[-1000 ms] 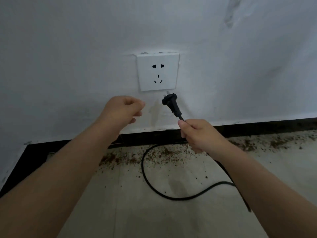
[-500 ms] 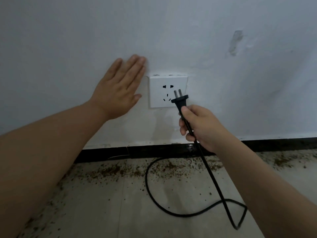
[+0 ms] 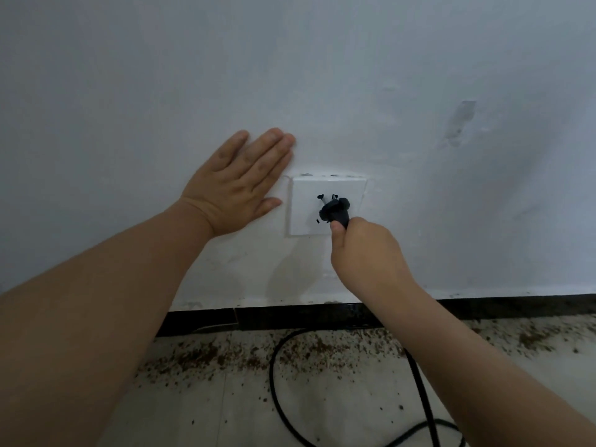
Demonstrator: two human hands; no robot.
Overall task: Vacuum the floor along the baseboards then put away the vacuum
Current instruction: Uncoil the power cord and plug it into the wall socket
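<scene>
- The wall takes the left hand, which lies flat with its fingers straight and together, thumb tip just short of the socket plate's left edge. If that palm slides right while bracing, the thumb could cross the plate and get near the prongs.
- The floor below both hands carries a band of brown crumbs along the black baseboard. None looks cleared, so I judge the vacuuming not yet begun.
- The cord runs down from under the right hand and loops over the crumbs. A tug on that loop could twist the plug off line.
- The socket plate sits between the two hands, its top edge just under the left fingertips.
- The right hand has its fingers curled round the neck of the plug, which sticks out beyond the thumb. The prongs meet the upper two slots but look not fully in, and the plug is tilted, so pushing at this angle could bend them or miss.
- Half a second ago the plug hung clear of the slots, beside the plate's lower right; now its prongs are at the upper pair. A second ago the left hand was loosely curled in the air below the plate.
</scene>
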